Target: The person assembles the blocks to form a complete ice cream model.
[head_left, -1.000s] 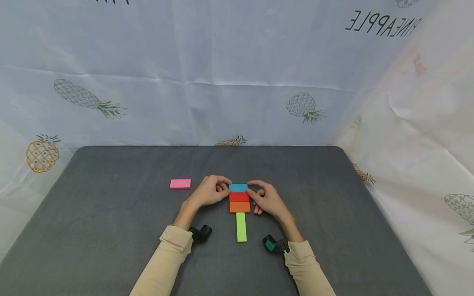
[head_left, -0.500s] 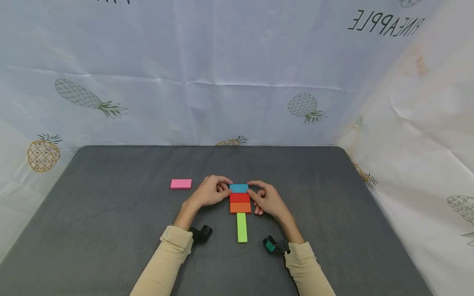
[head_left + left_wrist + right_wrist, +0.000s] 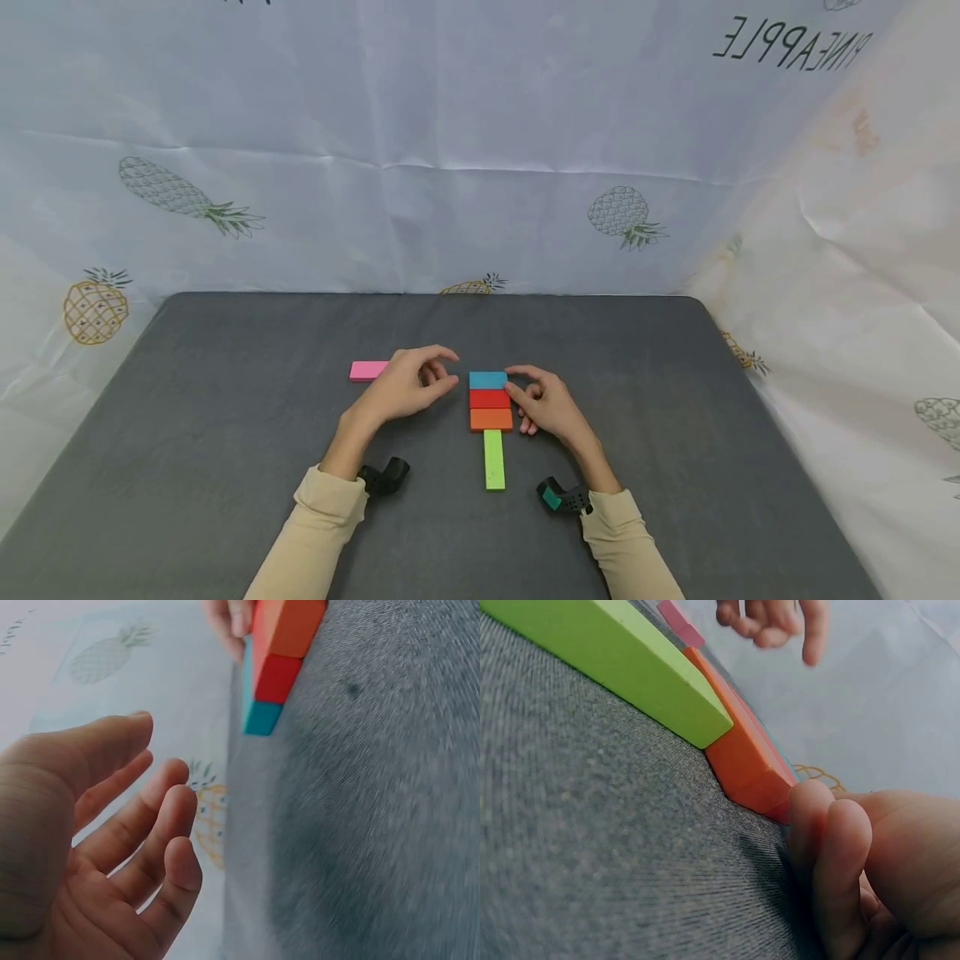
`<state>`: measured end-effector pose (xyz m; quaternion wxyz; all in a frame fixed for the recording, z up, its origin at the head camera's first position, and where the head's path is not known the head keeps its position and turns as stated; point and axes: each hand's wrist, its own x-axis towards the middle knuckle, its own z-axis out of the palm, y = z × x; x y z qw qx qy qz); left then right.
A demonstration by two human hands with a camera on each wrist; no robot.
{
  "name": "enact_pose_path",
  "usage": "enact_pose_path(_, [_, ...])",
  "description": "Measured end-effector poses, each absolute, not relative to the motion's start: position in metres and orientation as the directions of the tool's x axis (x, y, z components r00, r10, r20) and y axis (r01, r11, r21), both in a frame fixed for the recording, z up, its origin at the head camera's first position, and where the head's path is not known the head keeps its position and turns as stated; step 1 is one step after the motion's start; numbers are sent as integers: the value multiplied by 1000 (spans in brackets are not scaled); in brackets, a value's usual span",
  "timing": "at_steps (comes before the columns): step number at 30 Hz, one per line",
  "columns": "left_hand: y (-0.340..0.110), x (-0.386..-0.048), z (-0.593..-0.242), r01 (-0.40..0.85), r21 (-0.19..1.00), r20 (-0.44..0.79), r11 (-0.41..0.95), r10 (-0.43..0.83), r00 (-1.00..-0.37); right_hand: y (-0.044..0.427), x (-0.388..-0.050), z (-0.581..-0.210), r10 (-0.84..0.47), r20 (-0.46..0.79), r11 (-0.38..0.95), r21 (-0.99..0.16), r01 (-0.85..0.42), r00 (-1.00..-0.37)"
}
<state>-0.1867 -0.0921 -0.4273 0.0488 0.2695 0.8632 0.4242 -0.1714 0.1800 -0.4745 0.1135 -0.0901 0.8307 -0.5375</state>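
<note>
A blue block [image 3: 488,381], a red block [image 3: 490,399] and an orange block [image 3: 491,419] lie flat against each other in a row on the dark table. From the orange block's near side a light green block [image 3: 494,460] points toward the person. At the blue block's right end, my right hand [image 3: 551,407] holds it between thumb and index finger; the right wrist view hides that contact. My left hand [image 3: 412,383] is apart from the row on its left, fingers loosely bent with nothing between them. Behind it a pink block [image 3: 367,371] is partly covered.
The dark grey table [image 3: 225,467] reaches up to a pale cloth [image 3: 495,100] printed with pineapples at the back and sides. Each wrist wears a black device, the left device [image 3: 386,477] and the right device [image 3: 564,497].
My left hand has let go of the blue block's left end and moved left, now overlapping the pink block in the head view. The right hand stays at the blue block.
</note>
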Motion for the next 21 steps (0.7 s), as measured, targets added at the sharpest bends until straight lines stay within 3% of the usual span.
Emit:
enact_pose_path(11, [-123,-175,-418,441,735,208,516,447,-870,174,-158,-441,-300,-84,394,-918,-43,-950])
enact_pose_path(21, [-162,-176,-421,378,716,200,587,347,-916,174,-157,-439,-301,-85,374,-927,-35,-950])
